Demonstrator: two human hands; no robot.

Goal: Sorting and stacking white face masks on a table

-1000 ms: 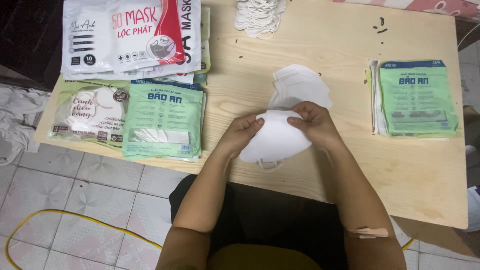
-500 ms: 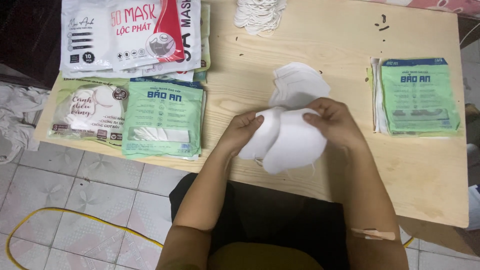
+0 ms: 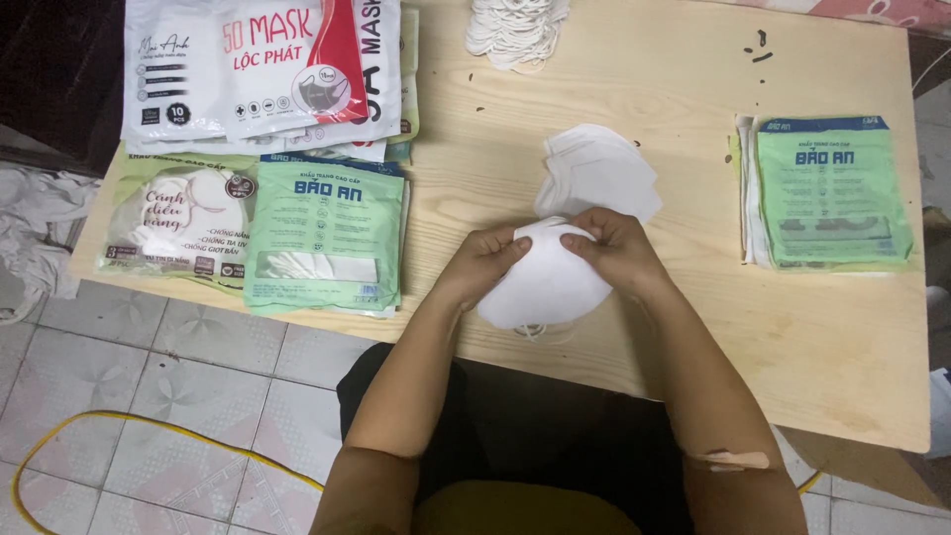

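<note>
Both hands pinch the top edge of a white face mask (image 3: 545,282): the left hand (image 3: 485,260) and right hand (image 3: 612,248) have fingertips closed on it, thumbs nearly meeting. Its ear loop peeks out below, mostly hidden. Just beyond the fingers lies a stack of white masks (image 3: 594,173), its near edge covered by the hands. Farther off, a bundle of white loops (image 3: 515,28) is cut off by the frame.

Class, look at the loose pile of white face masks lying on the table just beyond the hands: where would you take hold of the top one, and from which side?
Probably the near curved edge of the top mask in the white mask pile, approached from the person's side. The masks lie flat and fanned, so that edge is exposed, and both the left hand and right hand work just in front.
</note>
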